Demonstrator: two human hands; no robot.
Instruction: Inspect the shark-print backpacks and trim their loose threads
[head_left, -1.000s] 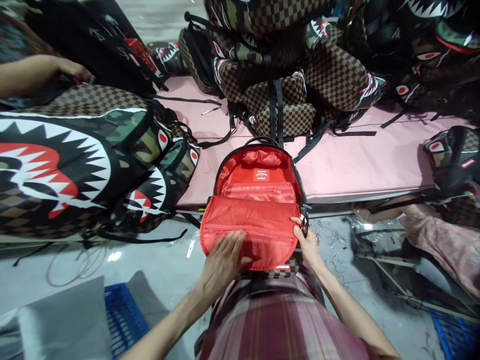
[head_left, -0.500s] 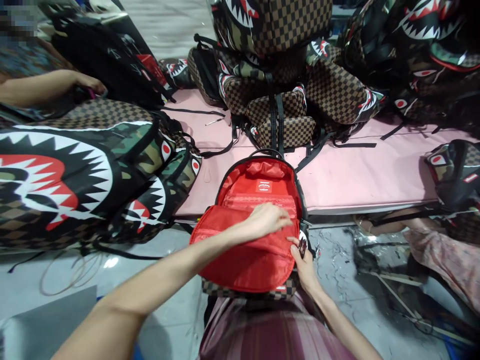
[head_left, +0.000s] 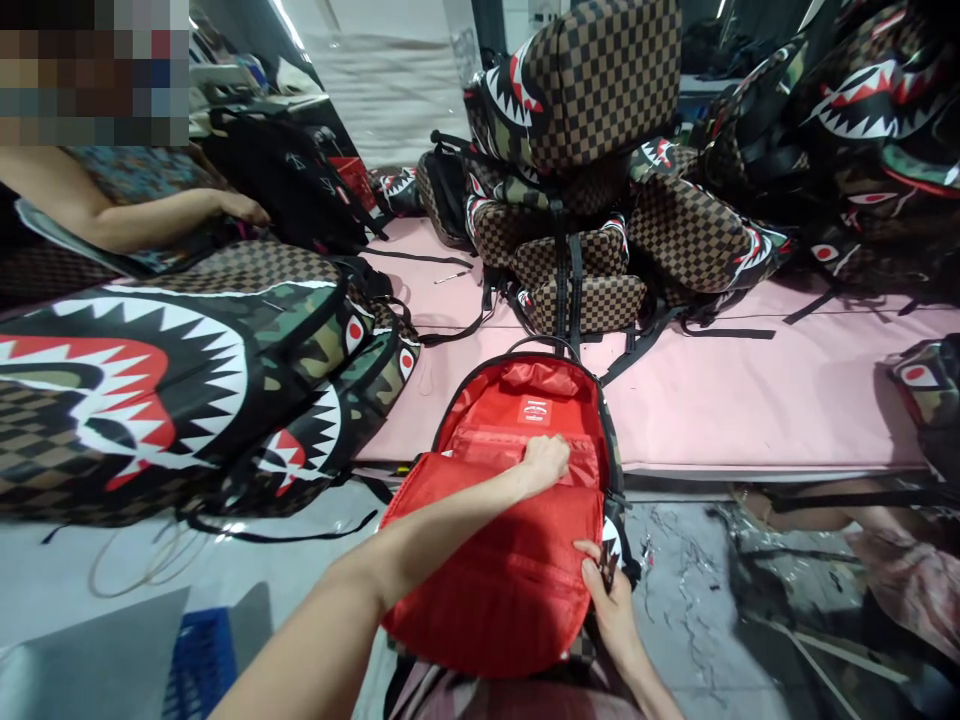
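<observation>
An unzipped backpack (head_left: 491,600) with a bright red lining leans against the table edge in front of me, its front panel folded down towards my lap. My left hand (head_left: 546,465) reaches over that panel into the main compartment, fingers curled closed by the inner pocket (head_left: 581,458); whatever they hold is hidden. At the panel's right edge my right hand (head_left: 609,595) grips the fabric, thumb on the red side. A small dark tool (head_left: 608,565), too blurred to name, sticks out of the same hand. A label patch (head_left: 535,409) shows on the back lining.
Large shark-mouth backpacks (head_left: 300,370) lie on the left. More checkered backpacks (head_left: 615,90) are piled on the pink table (head_left: 720,400). Another person's arm (head_left: 165,215) is at the far left, and a person's leg (head_left: 802,505) is at right. A blue crate (head_left: 201,660) stands on the floor.
My left hand has curled its fingers and is now lower beside the inner pocket. My right hand still grips the panel edge. The whole view has shifted, so things appear lower and further right.
</observation>
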